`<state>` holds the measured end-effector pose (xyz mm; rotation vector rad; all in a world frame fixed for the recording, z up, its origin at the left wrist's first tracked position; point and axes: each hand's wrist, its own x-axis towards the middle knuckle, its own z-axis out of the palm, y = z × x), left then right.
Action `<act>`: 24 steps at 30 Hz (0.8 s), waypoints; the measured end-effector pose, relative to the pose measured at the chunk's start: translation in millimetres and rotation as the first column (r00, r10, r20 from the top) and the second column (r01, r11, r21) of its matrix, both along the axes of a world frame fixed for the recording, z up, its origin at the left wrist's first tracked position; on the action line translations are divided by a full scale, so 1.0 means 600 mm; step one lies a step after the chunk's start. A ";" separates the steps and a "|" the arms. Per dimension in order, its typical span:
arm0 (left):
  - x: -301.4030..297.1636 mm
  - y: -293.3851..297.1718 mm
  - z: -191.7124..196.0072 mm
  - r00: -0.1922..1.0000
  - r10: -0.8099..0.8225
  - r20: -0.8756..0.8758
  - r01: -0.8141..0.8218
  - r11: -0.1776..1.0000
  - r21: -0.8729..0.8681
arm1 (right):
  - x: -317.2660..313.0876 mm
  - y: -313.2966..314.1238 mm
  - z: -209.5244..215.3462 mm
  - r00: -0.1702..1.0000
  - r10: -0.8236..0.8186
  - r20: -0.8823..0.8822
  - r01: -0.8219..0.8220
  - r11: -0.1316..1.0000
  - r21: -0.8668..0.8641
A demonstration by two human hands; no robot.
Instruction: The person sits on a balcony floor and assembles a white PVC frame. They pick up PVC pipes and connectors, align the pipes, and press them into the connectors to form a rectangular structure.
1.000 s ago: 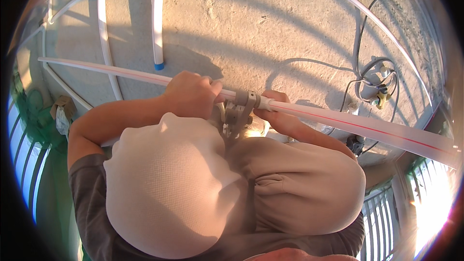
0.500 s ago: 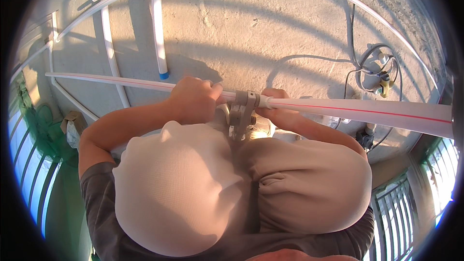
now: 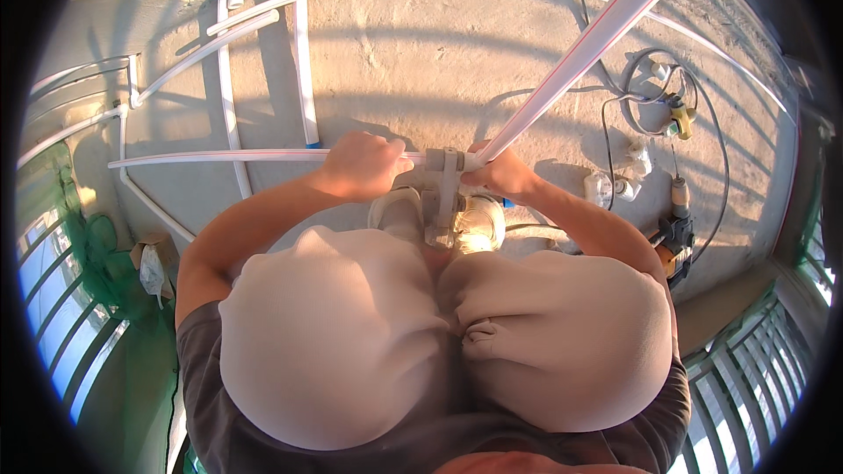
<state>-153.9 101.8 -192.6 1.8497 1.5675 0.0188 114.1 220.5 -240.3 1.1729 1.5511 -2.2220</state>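
Between my shins stands a grey pipe-fusion heating tool (image 3: pixel 446 183), its upper end level with my hands. My left hand (image 3: pixel 364 165) is closed round a thin white pipe (image 3: pixel 237 156) with a red line, which stretches left and meets the tool's left side. At the tool's right side my right hand (image 3: pixel 505 174) grips the lower end of another white red-lined pipe (image 3: pixel 580 57). That pipe slants up and to the right, away from me. A pale fitting at its near end touches or nearly touches the tool; my fingers partly hide it.
Several white pipes lie on the concrete floor (image 3: pixel 395 53), one with a blue end (image 3: pixel 312 136). To the right are a coiled dark cable (image 3: pixel 628 92), a yellowish tool (image 3: pixel 680 118), clear plastic bags (image 3: pixel 601 189) and a dark power tool (image 3: pixel 676 233). Green netting (image 3: pixel 92 246) and railings stand at the sides.
The right-hand pipe has swung from pointing right to slanting up and away. My right hand has turned with it. The left-hand pipe stays against the heating tool.
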 end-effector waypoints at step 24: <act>0.000 0.007 -0.023 0.998 0.053 0.038 -0.052 0.998 -0.019 | 0.006 0.001 -0.027 0.999 0.031 0.019 -0.032 0.999 0.042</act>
